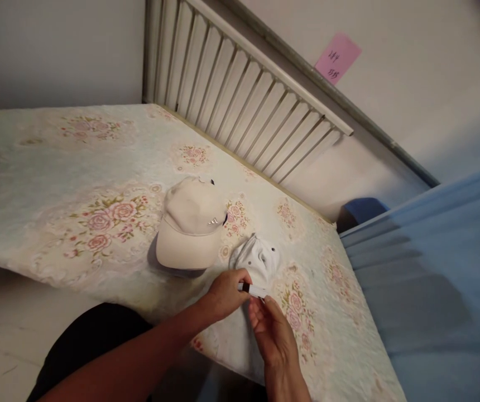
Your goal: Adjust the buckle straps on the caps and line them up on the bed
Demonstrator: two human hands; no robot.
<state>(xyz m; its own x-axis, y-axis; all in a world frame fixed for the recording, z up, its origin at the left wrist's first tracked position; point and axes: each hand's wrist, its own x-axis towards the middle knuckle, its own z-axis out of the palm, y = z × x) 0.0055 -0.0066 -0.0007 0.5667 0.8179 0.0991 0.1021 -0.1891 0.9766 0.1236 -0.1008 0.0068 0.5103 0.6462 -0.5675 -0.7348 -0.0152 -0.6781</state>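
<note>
A beige cap (190, 226) lies on a floral mattress (76, 167), brim toward me. Just to its right sits a white cap (257, 258), partly covered by my hands. My left hand (223, 296) pinches one end of a small white strap or tag (253, 289) with a dark end. The other end of that strap is pinched by the fingertips of my right hand (271, 329). Both hands hover at the white cap's near edge, above the mattress corner.
A white slatted bed rail (240, 89) runs along the far side by the wall, with a pink note (337, 57) stuck above it. A blue curtain or sheet (441, 268) fills the right side. My dark trouser leg (89, 335) is below left.
</note>
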